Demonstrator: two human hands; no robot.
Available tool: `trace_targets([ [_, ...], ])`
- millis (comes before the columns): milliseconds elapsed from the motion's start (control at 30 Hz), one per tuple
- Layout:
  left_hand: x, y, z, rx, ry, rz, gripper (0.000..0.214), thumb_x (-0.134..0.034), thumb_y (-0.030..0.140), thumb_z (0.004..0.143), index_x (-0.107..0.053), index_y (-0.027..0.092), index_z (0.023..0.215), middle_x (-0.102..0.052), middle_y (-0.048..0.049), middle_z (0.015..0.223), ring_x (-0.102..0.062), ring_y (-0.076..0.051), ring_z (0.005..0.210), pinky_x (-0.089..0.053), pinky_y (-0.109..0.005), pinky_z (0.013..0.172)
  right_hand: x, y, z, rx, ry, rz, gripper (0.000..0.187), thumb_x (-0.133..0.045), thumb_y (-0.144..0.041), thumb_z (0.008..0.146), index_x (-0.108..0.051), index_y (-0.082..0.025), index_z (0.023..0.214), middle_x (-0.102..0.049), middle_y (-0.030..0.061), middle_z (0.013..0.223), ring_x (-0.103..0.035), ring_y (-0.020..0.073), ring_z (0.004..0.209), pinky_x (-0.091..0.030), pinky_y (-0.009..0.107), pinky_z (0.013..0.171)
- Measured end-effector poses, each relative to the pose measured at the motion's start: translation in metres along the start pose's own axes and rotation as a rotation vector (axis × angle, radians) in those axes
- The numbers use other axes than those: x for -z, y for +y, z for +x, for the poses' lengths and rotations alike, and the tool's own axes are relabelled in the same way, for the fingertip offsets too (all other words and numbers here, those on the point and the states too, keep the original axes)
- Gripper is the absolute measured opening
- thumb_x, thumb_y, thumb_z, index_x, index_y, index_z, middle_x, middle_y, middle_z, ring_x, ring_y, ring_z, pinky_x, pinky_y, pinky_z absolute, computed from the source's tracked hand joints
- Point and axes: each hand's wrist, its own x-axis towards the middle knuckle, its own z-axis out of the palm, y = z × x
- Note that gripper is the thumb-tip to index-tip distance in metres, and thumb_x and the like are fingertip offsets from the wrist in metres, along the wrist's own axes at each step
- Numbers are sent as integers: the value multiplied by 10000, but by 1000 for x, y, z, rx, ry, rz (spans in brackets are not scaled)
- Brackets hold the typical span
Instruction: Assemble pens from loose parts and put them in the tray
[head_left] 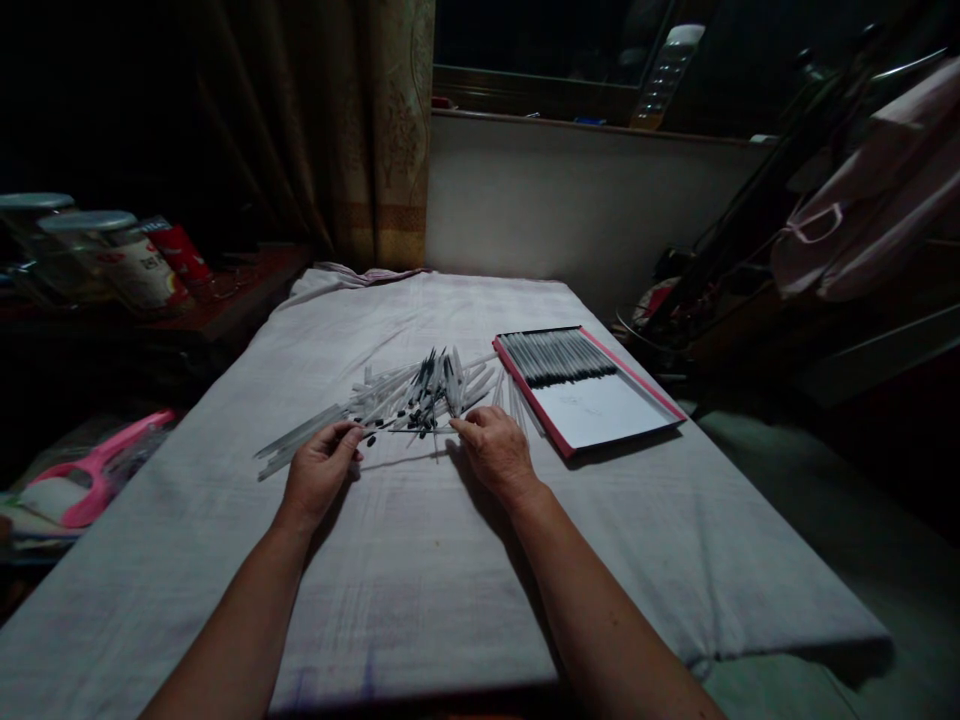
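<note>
A loose heap of clear pen tubes with black tips [405, 400] lies on the cloth-covered table [420, 560]. My left hand [321, 470] rests at the heap's left near edge, fingers curled in a pinch on one clear tube. My right hand [495, 448] lies at the heap's right near edge, fingers bent down onto the tubes; what they grip is hidden. To the right sits a flat red-rimmed tray [600, 410] with a neat row of pens [559, 358] lined up at its far end.
Jars with lids [112, 255] stand on a dark shelf at the left, with a pink-handled tool [97, 475] below. A curtain [375, 130] hangs behind. Pink cloth and a metal rack [847, 200] crowd the right side. The table's right edge drops off.
</note>
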Motion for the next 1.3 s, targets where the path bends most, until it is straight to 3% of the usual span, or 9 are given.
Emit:
trace_targets([
  [200, -4, 3, -2, -8, 47, -34, 540, -714, 623, 646, -645, 165, 924, -594, 37, 605, -499, -93, 433, -470, -226, 394, 3, -5, 0, 0, 8, 26, 325, -542, -173, 945, -723, -294, 1185, -704, 81, 1041, -568, 237, 972, -429, 325, 797],
  [567, -4, 4, -4, -33, -53, 10, 497, -736, 620, 640, -683, 170, 844, -602, 22, 596, -558, -119, 486, -487, -229, 438, 1, -7, -1, 32, 23, 39, 310, -558, -193, 936, -722, -296, 1178, -706, 86, 1037, -572, 244, 955, -448, 330, 774],
  [733, -16, 6, -11, -59, -156, 14, 550, -718, 637, 666, -744, 177, 965, -725, -58, 879, -641, -139, 617, -546, -268, 566, -5, -16, -1, 115, 76, 123, 315, -533, -157, 923, -721, -242, 1160, -719, 102, 1010, -602, 251, 919, -482, 343, 766],
  [867, -21, 5, -14, -21, -220, -40, 755, -709, 656, 678, -633, 199, 1274, -713, -73, 1001, -649, -143, 654, -552, -279, 562, -13, -17, 0, 60, 258, 410, 273, -514, -160, 896, -701, -178, 1094, -722, 113, 991, -639, 233, 912, -512, 348, 823],
  [1000, -19, 3, -14, -5, -201, -17, 703, -735, 660, 650, -678, 196, 1175, -708, -65, 946, -653, -151, 661, -541, -270, 564, -11, -18, 3, -97, 401, 772, 185, -525, -247, 868, -653, -189, 988, -708, 71, 908, -652, 186, 794, -534, 296, 706],
  [1100, -20, 2, -13, -16, -222, 19, 650, -720, 681, 650, -713, 183, 1067, -717, -66, 904, -650, -160, 665, -550, -292, 602, -5, -23, 9, -213, 373, 1071, 160, -593, -347, 824, -608, -202, 890, -680, 26, 825, -631, 157, 715, -525, 272, 647],
  [1300, -28, 0, -14, -95, -267, -6, 609, -731, 651, 642, -721, 176, 1025, -740, -95, 1026, -695, -238, 880, -580, -400, 795, -12, -47, 21, -430, 118, 1667, 307, -752, -417, 684, -589, -198, 825, -652, -18, 759, -630, 130, 719, -545, 269, 694],
])
